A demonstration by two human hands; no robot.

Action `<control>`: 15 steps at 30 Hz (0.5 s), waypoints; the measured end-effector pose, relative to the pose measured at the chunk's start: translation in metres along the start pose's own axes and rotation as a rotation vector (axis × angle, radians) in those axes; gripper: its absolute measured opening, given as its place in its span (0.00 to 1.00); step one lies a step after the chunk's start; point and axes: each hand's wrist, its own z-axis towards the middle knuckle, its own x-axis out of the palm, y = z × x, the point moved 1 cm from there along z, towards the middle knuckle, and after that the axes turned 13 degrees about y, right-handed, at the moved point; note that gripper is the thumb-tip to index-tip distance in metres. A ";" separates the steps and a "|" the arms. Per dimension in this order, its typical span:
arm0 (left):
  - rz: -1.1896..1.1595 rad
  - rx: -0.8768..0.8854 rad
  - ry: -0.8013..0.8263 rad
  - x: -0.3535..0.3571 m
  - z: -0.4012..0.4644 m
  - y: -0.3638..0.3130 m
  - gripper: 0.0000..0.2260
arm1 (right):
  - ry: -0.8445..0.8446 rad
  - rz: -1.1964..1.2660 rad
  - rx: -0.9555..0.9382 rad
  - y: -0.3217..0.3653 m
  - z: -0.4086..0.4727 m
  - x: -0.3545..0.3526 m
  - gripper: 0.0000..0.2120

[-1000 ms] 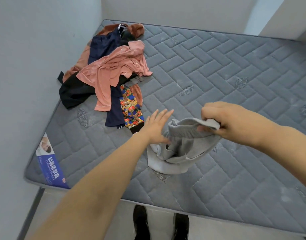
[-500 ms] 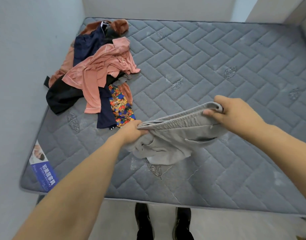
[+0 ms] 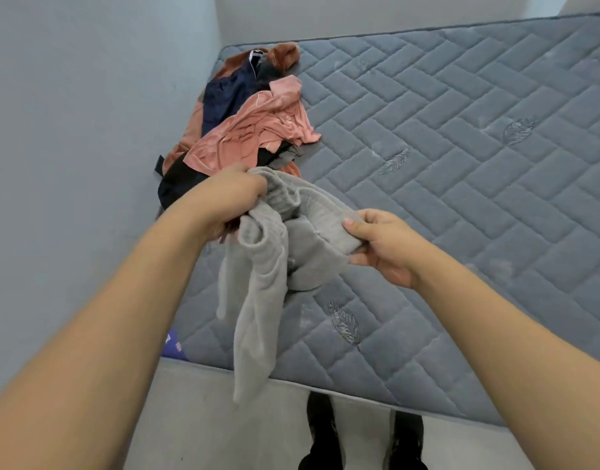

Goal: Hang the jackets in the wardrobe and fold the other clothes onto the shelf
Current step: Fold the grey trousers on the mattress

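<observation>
Head view. Both hands are raised over the near left part of the mattress (image 3: 461, 164), each clamped on the same grey garment (image 3: 268, 266).

Left hand (image 3: 230, 195): fingers curled tight, fist closed round a bunched part of the grey garment at its upper left. The fingertips are buried in cloth; how much fabric sits inside the fist cannot be told.

Right hand (image 3: 380, 245): thumb on top, fingers folded beneath, pinching a thick folded edge of the grey garment, probably a waistband or hem, though the view is too crumpled to be sure. The palm faces left, toward the other hand.

The two hands are near each other but apart, with a slack fold of the garment sagging between them. From the left hand's grip two long limp lengths of grey cloth hang down past the near edge of the mattress, in front of the pale floor (image 3: 224, 418). The garment is in the air, held off the bed.

Pile of clothes (image 3: 254, 130): lies on the far left corner of the mattress against the wall (image 3: 88, 130). Salmon-pink top uppermost, navy and brown items behind it, a black piece at the near side, just beyond the left hand.

Dark shoes (image 3: 325, 435) show at the bottom edge, standing on the floor by the bed.
</observation>
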 end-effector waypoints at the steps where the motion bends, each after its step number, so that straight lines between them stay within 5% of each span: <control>1: 0.082 0.002 -0.025 0.017 0.011 -0.006 0.08 | -0.033 -0.032 0.027 -0.007 -0.002 -0.012 0.07; 6: 0.545 0.092 0.038 0.170 0.091 -0.007 0.16 | -0.255 -0.068 0.145 -0.065 -0.003 -0.122 0.04; 10: 0.181 -0.115 0.469 0.294 0.153 0.046 0.26 | -0.456 -0.029 0.256 -0.127 0.003 -0.230 0.10; 15: 0.336 -0.178 0.261 0.313 0.215 0.160 0.23 | -0.493 -0.278 0.476 -0.219 0.026 -0.307 0.20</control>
